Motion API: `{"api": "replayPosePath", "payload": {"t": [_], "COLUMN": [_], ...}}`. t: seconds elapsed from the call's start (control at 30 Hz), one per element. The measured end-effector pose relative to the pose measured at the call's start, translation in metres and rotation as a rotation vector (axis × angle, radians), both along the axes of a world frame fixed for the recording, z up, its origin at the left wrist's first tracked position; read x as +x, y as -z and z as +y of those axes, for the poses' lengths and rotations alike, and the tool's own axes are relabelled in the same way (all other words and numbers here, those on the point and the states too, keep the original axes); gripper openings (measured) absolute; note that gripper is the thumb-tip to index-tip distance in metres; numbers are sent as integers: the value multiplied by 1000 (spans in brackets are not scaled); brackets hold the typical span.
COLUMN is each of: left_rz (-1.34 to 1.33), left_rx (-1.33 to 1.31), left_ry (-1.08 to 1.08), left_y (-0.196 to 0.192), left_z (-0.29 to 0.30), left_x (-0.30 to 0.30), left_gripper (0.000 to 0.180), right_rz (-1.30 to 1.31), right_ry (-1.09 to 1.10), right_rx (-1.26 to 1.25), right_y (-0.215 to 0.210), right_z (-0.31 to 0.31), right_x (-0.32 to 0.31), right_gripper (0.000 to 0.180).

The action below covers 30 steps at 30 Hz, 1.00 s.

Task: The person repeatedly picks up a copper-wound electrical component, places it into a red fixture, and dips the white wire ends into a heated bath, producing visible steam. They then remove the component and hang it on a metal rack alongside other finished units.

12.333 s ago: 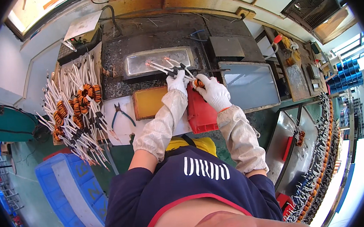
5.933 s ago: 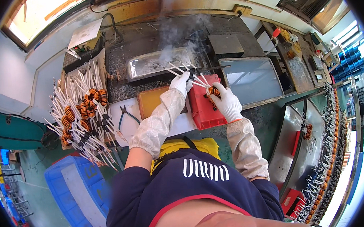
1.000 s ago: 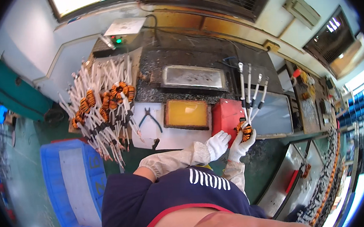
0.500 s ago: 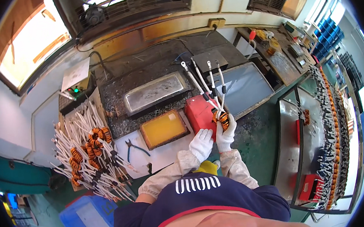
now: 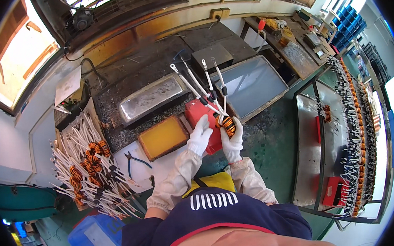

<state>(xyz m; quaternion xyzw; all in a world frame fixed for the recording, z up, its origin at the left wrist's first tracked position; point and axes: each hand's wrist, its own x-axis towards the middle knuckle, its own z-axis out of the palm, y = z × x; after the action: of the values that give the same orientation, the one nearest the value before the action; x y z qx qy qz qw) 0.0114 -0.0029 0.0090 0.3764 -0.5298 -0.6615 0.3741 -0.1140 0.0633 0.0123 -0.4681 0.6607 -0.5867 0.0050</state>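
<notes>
Wire coil [image 5: 227,126], orange and black, ring-shaped: one, held at the red box's right side; four white leads [image 5: 187,82] with black sleeves, metal ends, pointing up and away from the person. Right hand [image 5: 233,143], white-gloved: fingers and thumb closed around the coil. Left hand [image 5: 200,136], white-gloved: empty, thumb spread from fingers, over the red box's left edge; contact cannot be told. Red box [image 5: 193,108]: between the hands. Yellow slab [image 5: 163,137], brown-edged: left of the box. Pliers [image 5: 129,156], blue-handled, jaws parted: on white sheet [image 5: 139,177]. Coil pile [image 5: 90,162]: far left.
</notes>
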Motion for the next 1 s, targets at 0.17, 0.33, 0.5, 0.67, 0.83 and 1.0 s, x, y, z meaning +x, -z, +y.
{"api": "replayPosePath", "payload": {"t": [0.17, 0.33, 0.5, 0.67, 0.83, 1.0], "left_rz": [89, 259, 343, 263, 341, 349], "left_rx": [161, 286, 525, 747, 1006, 1089], "left_ry": [45, 120, 268, 418, 530, 465], "left_y": [-11, -20, -21, 14, 60, 69], "left_z": [4, 17, 44, 78, 98, 102], "left_x": [-30, -68, -122, -175, -206, -228], "left_gripper": [59, 60, 59, 37, 33, 35], "right_rz": [-174, -297, -304, -242, -201, -165], "right_ry": [-29, -61, 5, 132, 204, 177], "right_rx": [-22, 19, 222, 566, 857, 955], "right_y": [-6, -28, -40, -57, -66, -61], "right_z": [0, 21, 58, 106, 121, 116], "right_x": [-9, -51, -114, -161, -188, -215], "right_gripper": [54, 52, 52, 56, 53, 54]}}
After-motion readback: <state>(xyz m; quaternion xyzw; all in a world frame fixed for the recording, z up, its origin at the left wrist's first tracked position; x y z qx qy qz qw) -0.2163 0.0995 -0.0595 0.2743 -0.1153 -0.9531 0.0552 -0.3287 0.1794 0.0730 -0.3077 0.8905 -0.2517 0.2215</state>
